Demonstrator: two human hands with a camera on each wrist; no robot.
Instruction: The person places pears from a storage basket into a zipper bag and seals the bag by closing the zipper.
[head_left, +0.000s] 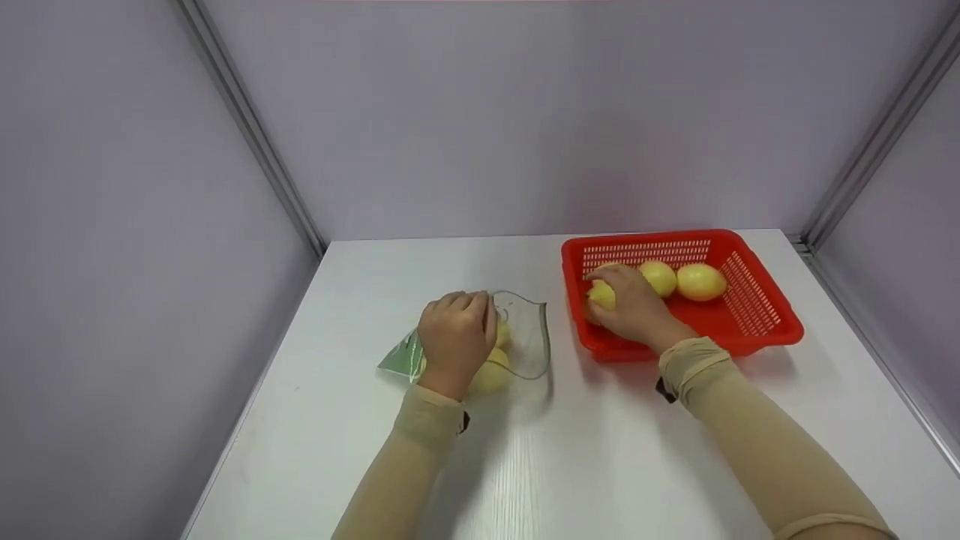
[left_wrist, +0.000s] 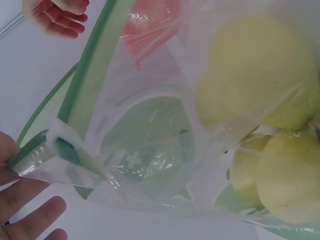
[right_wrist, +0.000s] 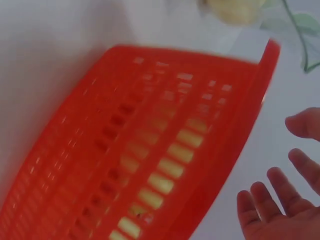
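Note:
My left hand (head_left: 456, 334) pinches the mouth edge of a clear zip bag (left_wrist: 145, 145) with green print and a green zip strip. Its thumb and forefinger meet at the bag's corner in the left wrist view, the other fingers loose. Inside the bag lie several yellow lemons (left_wrist: 265, 70), partly covered by my hand in the head view. Over the left end of a red basket (head_left: 780, 330), my right hand (head_left: 637, 304) has its fingers spread above a lemon (head_left: 603, 296). The right wrist view shows that hand (right_wrist: 287, 215) with nothing in its fingers, above the basket's rim.
Further lemons, one round (head_left: 658, 279) and one oval (head_left: 700, 282), lie along the basket's back side. The basket's slotted walls stand at the right of the white table (head_left: 337, 442). Pale panels (head_left: 450, 120) enclose the table at the back and sides.

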